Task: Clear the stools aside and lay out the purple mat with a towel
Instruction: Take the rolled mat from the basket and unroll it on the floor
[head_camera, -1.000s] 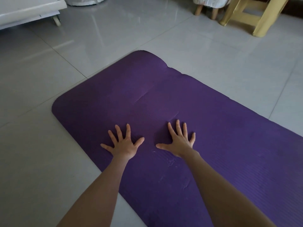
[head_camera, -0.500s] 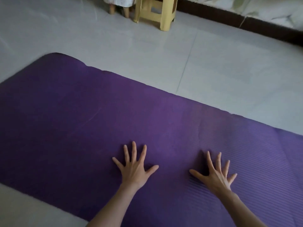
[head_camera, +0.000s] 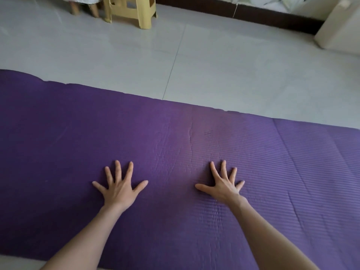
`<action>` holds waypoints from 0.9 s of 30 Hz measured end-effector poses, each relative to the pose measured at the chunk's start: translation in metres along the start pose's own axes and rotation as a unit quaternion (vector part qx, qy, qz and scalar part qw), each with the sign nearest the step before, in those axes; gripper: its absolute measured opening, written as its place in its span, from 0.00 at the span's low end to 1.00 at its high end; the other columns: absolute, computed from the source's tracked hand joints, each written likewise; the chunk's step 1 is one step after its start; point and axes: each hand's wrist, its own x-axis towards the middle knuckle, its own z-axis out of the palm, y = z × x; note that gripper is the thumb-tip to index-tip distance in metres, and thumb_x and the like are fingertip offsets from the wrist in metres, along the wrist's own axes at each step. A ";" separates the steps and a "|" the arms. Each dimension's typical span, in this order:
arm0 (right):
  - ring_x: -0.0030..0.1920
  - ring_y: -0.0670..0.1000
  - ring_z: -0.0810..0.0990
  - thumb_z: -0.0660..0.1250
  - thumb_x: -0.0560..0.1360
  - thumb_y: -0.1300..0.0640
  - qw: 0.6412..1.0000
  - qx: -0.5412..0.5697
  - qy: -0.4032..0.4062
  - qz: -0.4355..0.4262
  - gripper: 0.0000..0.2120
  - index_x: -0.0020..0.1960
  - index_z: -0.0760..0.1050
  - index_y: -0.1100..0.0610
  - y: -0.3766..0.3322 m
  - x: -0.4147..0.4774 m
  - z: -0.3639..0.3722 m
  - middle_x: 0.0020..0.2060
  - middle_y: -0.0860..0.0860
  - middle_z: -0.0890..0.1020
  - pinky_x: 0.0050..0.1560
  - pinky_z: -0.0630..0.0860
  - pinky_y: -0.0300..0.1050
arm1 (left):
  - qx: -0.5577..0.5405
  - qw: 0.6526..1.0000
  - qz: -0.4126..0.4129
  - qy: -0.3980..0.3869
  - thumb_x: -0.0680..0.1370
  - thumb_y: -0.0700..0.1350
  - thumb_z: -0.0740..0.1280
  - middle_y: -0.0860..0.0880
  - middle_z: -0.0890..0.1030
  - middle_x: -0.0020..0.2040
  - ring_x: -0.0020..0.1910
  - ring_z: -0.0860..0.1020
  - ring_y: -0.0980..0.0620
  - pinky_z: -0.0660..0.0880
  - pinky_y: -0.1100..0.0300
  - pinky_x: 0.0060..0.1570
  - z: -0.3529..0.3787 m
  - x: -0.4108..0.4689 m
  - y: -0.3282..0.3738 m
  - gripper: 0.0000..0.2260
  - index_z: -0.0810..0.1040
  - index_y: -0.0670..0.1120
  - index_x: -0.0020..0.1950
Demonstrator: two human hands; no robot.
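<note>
Head view: left hand (head_camera: 119, 189) and right hand (head_camera: 224, 187), fingers spread, flat on purple mat (head_camera: 58, 143).

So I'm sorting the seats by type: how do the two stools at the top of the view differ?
The yellow stool is plastic-looking, with broad flat legs and cut-out sides; the wooden-legged stool has thin round legs under a white top. The yellow one stands right of the wooden-legged one. Both stand on the tiled floor, clear of the purple mat.
</note>
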 end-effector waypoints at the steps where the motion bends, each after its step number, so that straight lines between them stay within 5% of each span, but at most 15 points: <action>1: 0.75 0.63 0.32 0.59 0.65 0.24 1.000 0.006 0.004 -0.002 0.50 0.77 0.38 0.40 0.004 -0.002 -0.003 0.77 0.47 0.36 0.68 0.38 0.74 | 0.003 1.000 0.013 0.008 0.73 0.71 0.51 0.47 0.35 0.78 0.76 0.34 0.41 0.40 0.27 0.66 0.002 -0.004 0.008 0.38 0.41 0.58 0.77; 12: 0.76 0.62 0.33 0.61 0.65 0.25 0.995 0.027 0.043 0.087 0.50 0.77 0.38 0.40 0.208 -0.052 -0.030 0.77 0.46 0.36 0.70 0.40 0.72 | 0.064 0.974 0.211 -0.058 0.71 0.72 0.55 0.49 0.33 0.77 0.75 0.32 0.42 0.39 0.27 0.65 0.072 -0.065 0.208 0.40 0.41 0.60 0.77; 27: 0.75 0.64 0.31 0.56 0.65 0.23 0.996 0.041 0.042 0.060 0.49 0.77 0.39 0.40 0.270 -0.058 -0.026 0.77 0.47 0.34 0.68 0.36 0.74 | 0.100 0.978 0.167 -0.069 0.71 0.72 0.57 0.49 0.33 0.77 0.76 0.33 0.42 0.42 0.28 0.67 0.084 -0.080 0.253 0.42 0.41 0.59 0.77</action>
